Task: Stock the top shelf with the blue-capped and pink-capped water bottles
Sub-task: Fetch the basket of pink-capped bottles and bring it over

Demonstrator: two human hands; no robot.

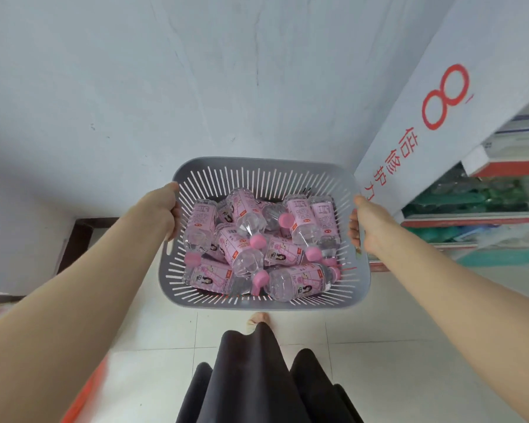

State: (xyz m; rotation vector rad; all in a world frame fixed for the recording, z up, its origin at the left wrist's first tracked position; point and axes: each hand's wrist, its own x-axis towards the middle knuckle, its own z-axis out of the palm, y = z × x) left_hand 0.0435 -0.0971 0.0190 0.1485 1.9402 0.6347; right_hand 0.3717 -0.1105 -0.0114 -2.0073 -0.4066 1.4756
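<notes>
Pink-capped water bottles (257,248) lie heaped on their sides in a grey slotted basket (257,164), held out above the floor; nearest the camera, dark clothing (257,377) hangs over pale floor tiles (379,377), and a foot (258,318) shows just below the basket's near rim; a blurred orange-red streak (86,392) at the bottom left is cut off by the picture's edge and cannot be made out; the left hand (165,209) grips the basket's left rim, fingers curled round the edge, and the right hand (370,221) grips the right rim in the same way; the lower bottles are buried under the upper ones, so their number cannot be told; beyond the basket stands a pale scuffed wall (165,87) with a dark frame (80,236) low at the left, and open floor lies before it; at the right a white panel (425,117) printed in red stands just beside the basket's far corner; behind it, red-edged shelves (477,221) hold blurred green goods (471,196) and run out of view.
</notes>
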